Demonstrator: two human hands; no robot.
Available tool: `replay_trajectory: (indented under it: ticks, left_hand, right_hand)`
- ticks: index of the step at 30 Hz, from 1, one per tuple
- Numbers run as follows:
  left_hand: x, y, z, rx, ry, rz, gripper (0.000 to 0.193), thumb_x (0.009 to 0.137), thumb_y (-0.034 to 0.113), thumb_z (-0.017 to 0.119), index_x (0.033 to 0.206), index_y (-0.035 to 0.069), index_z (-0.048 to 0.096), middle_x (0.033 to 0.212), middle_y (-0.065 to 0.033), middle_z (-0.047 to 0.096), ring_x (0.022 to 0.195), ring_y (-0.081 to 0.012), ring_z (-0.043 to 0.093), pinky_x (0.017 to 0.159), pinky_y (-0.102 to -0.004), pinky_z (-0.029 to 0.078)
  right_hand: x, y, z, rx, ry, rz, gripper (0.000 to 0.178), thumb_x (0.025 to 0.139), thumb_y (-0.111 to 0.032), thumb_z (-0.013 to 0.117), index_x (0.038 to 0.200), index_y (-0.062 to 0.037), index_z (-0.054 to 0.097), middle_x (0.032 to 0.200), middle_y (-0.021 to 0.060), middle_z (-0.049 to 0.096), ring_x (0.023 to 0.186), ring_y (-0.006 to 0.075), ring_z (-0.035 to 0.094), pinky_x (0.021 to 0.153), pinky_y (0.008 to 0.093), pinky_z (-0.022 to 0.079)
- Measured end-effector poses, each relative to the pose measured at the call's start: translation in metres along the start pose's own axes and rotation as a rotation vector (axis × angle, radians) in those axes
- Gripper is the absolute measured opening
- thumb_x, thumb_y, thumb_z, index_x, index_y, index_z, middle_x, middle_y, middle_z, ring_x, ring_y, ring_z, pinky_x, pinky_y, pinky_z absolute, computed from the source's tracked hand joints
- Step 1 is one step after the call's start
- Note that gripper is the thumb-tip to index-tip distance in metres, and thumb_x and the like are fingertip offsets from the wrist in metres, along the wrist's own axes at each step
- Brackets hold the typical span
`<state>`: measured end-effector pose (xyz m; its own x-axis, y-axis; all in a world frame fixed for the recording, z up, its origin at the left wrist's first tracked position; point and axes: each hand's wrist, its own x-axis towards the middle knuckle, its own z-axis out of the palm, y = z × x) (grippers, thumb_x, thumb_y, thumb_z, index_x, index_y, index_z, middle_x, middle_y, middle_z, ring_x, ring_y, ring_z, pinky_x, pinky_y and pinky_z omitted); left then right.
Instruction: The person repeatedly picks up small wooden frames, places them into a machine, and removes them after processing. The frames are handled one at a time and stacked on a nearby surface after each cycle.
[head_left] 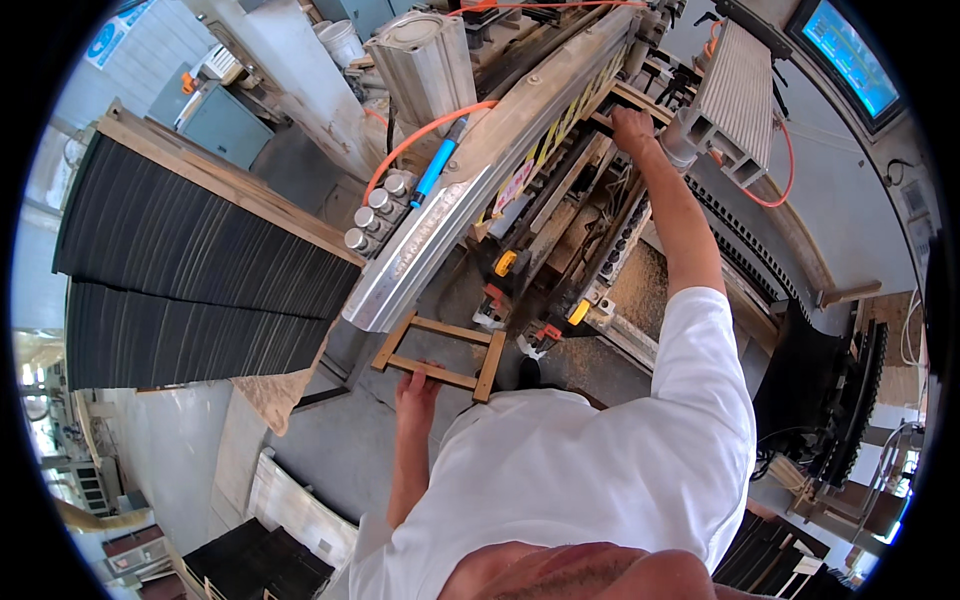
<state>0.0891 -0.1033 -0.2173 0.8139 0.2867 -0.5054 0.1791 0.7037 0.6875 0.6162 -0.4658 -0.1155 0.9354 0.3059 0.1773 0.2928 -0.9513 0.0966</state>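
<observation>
My left hand (416,385) grips the near rail of a small wooden frame (440,355) that lies flat below the machine's long metal beam (480,170). My right hand (630,125) is stretched far forward and rests on a wooden strip (640,100) up inside the machine, beside a ribbed grey block (738,95). Whether its fingers close round the strip cannot be made out. My white shirt fills the lower middle of the view.
Two tall stacks of dark thin boards (190,265) stand at the left under a wooden plank. Sawdust (640,290) covers the machine bed. An orange hose (420,140) loops over the beam. A lit screen (850,55) hangs top right. More dark boards (255,560) lie below left.
</observation>
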Motion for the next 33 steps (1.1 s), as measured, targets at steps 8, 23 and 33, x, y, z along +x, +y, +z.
replay_trajectory:
  ticks: [8,23,33]
  left_hand:
    - [0.027,-0.021,0.016,0.094,0.008,-0.046,0.032,0.092,0.024,0.061,0.115,0.004,0.052,0.108,-0.0078,0.062,0.106,-0.0235,0.06,0.091,-0.0378,0.047]
    - [0.026,-0.043,0.027,0.274,0.206,0.007,0.038,0.092,0.026,0.059,0.118,-0.001,0.053,0.107,-0.0096,0.064,0.101,-0.0181,0.059,0.083,-0.0297,0.045]
    - [0.003,-0.006,0.021,0.671,0.345,0.229,0.029,0.091,0.02,0.058,0.111,0.0,0.061,0.1,-0.0061,0.066,0.095,-0.0154,0.06,0.084,-0.0316,0.048]
  right_hand:
    - [0.008,0.016,0.008,-0.046,-0.063,-0.071,0.019,0.077,-0.004,0.056,0.096,-0.0019,0.06,0.091,0.0185,0.067,0.092,0.0359,0.064,0.079,0.0478,0.048]
    - [0.015,0.006,-0.005,-0.034,-0.154,-0.149,0.015,0.078,-0.006,0.059,0.093,-0.0037,0.059,0.094,0.0187,0.066,0.094,0.0367,0.063,0.079,0.0491,0.048]
    - [0.024,0.03,0.024,-0.02,-0.053,-0.193,0.018,0.079,-0.011,0.061,0.096,-0.0061,0.059,0.095,0.0186,0.066,0.093,0.0366,0.063,0.076,0.0498,0.051]
